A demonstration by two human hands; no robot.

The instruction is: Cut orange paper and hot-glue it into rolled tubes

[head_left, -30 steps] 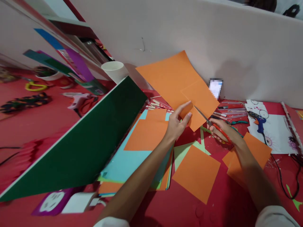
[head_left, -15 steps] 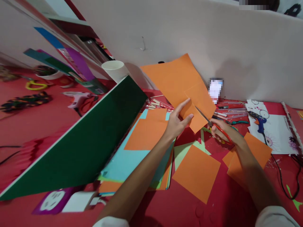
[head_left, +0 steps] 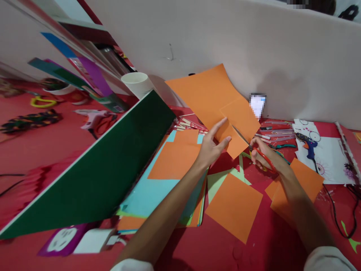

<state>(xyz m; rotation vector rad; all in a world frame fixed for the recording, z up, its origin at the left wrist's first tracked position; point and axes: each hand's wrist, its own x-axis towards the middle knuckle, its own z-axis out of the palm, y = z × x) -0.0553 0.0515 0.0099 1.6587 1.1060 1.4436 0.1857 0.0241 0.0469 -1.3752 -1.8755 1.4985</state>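
A large sheet of orange paper (head_left: 201, 92) is held up off the table by my left hand (head_left: 213, 145), its thumb and fingers closed on the lower edge. My right hand (head_left: 263, 152) grips red-handled scissors (head_left: 265, 160). Their blades lie in a slit in the sheet, along a faint marked line, just right of my left fingers. Below, a cut orange square (head_left: 234, 207) lies on the red table, partly over pale green paper (head_left: 218, 182). More orange pieces (head_left: 306, 180) lie beneath my right forearm.
A dark green board (head_left: 93, 169) leans at the left beside a stack of blue paper (head_left: 143, 195). Behind it stands a white cup (head_left: 137, 83). A phone (head_left: 257, 105) rests against the wall. A blue glue gun (head_left: 310, 146) lies at right, a pink one (head_left: 93, 117) at left.
The scissors and my right fingers have shifted very slightly at the slit. The right side of the orange sheet has swung a little to the right, covering more of the phone.
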